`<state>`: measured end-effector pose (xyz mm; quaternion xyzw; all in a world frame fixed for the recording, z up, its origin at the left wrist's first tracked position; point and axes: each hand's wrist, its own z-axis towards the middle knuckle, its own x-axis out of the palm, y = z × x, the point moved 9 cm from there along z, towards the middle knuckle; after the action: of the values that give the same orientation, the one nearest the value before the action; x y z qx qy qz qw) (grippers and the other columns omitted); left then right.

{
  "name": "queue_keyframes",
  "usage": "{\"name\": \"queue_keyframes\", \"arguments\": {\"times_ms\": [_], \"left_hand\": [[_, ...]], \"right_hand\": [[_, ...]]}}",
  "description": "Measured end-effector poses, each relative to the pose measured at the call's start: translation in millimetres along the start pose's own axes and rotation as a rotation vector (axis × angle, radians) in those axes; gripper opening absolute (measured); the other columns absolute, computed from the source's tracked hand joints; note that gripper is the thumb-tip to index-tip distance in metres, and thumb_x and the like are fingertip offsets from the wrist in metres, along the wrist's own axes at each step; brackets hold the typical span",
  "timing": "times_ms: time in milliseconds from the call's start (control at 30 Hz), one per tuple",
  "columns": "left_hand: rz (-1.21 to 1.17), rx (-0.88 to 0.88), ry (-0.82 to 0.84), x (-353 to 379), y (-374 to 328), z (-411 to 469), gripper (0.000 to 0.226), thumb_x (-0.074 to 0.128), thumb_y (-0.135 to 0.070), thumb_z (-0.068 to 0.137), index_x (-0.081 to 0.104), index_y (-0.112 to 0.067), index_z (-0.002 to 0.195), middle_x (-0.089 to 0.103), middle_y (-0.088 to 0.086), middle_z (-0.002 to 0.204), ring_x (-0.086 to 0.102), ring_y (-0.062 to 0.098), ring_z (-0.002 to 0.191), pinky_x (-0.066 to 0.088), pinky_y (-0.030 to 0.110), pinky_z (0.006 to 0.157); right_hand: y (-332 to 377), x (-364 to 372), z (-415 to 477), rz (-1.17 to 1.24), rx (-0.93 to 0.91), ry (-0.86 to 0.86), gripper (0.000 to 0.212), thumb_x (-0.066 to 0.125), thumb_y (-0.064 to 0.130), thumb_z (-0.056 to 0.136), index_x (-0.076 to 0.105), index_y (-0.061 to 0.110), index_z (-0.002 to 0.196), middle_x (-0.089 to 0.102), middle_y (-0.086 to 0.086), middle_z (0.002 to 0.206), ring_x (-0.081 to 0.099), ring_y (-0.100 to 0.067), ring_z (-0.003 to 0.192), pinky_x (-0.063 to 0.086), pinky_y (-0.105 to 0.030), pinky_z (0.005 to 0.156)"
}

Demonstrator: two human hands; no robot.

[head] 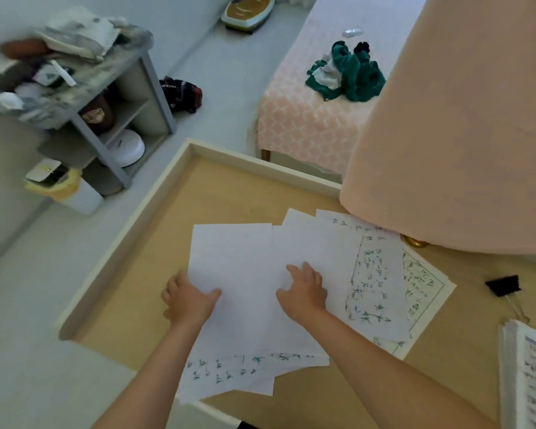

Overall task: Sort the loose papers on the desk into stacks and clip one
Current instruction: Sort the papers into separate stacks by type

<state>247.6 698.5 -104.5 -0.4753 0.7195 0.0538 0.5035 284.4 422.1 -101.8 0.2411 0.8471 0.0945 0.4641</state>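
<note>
Several loose white papers [245, 274] lie overlapped in the middle of the tan desk [217, 193], some blank side up, some with green handwriting [372, 289]. My left hand [189, 297] holds the left edge of the top blank sheet, thumb on top and fingers under the edge. My right hand [304, 289] rests on the blank sheets beside it, fingers bent and pressing down. A black binder clip [503, 284] sits on the desk to the right, apart from both hands. A printed stack [529, 376] lies at the right edge.
A large pink lampshade [461, 134] overhangs the desk's far right corner. The desk has a raised white rim [130, 230]. Beyond it are a grey shelf [106, 113] with clutter, a small bin [62, 187], and a bed [307, 119] with green clothes.
</note>
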Motion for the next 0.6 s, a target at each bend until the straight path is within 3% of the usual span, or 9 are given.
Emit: {"name": "queue_keyframes", "arguments": {"times_ms": [100,167,233,300,367,433,500,600], "left_hand": [[-0.03,-0.005,0.058,2,-5,3,0.098,0.081,-0.038,0.073,0.026,-0.012,0.15,0.027,0.013,0.15,0.022,0.034,0.139,0.036,0.05,0.104],[-0.063,0.008,0.089,4,-5,7,0.092,0.081,-0.035,0.073,0.031,-0.01,0.147,0.038,0.015,0.145,0.036,0.036,0.132,0.041,0.047,0.102],[-0.182,0.011,0.134,7,-1,8,0.083,0.079,-0.025,0.076,0.035,-0.01,0.144,0.051,0.012,0.137,0.054,0.033,0.118,0.049,0.042,0.09],[-0.281,0.027,0.182,10,0,5,0.064,0.073,-0.015,0.082,0.042,-0.011,0.138,0.06,0.006,0.126,0.062,0.027,0.104,0.051,0.036,0.08],[-0.327,0.054,0.218,12,0,1,0.046,0.068,-0.01,0.086,0.052,-0.013,0.129,0.065,0.002,0.114,0.064,0.024,0.096,0.054,0.038,0.082],[-0.341,0.093,0.254,16,-7,-4,0.029,0.063,-0.011,0.09,0.06,-0.014,0.118,0.067,0.001,0.105,0.065,0.024,0.093,0.055,0.038,0.082],[-0.3,0.161,0.266,22,-19,-9,0.01,0.06,-0.014,0.093,0.064,-0.01,0.101,0.068,0.005,0.094,0.065,0.026,0.083,0.052,0.034,0.074],[-0.267,0.227,0.263,34,-38,-18,0.013,0.057,-0.017,0.096,0.057,-0.008,0.086,0.063,0.008,0.084,0.055,0.02,0.068,0.039,0.03,0.06]], "right_hand": [[11,23,-9,-0.168,-0.122,0.094,0.07,0.05,0.036,0.09,0.022,0.033,0.154,-0.007,-0.002,0.165,-0.003,-0.028,0.151,0.014,-0.047,0.12],[15,26,-11,-0.152,-0.199,0.11,0.067,0.051,0.034,0.091,0.026,0.034,0.153,-0.002,0.0,0.166,0.001,-0.026,0.151,0.013,-0.046,0.121],[16,13,-10,-0.056,-0.238,0.04,0.06,0.055,0.028,0.09,0.038,0.034,0.148,0.013,0.001,0.164,0.012,-0.024,0.15,0.017,-0.043,0.12],[-2,-20,-3,0.038,-0.127,-0.172,0.054,0.058,0.021,0.088,0.048,0.032,0.14,0.026,-0.001,0.16,0.023,-0.026,0.145,0.027,-0.044,0.115],[-41,-50,1,0.153,0.143,-0.316,0.053,0.059,0.018,0.086,0.049,0.027,0.138,0.034,-0.004,0.154,0.03,-0.029,0.138,0.037,-0.046,0.105],[-74,-60,4,0.265,0.354,-0.307,0.061,0.062,0.019,0.085,0.043,0.021,0.143,0.036,-0.009,0.148,0.034,-0.033,0.133,0.043,-0.047,0.1],[-86,-58,8,0.41,0.405,-0.262,0.071,0.064,0.018,0.085,0.033,0.018,0.148,0.036,-0.013,0.146,0.044,-0.034,0.126,0.049,-0.043,0.092],[-84,-48,9,0.653,0.427,-0.178,0.075,0.066,0.019,0.087,0.026,0.017,0.151,0.045,-0.01,0.142,0.055,-0.028,0.106,0.048,-0.034,0.08]]}}
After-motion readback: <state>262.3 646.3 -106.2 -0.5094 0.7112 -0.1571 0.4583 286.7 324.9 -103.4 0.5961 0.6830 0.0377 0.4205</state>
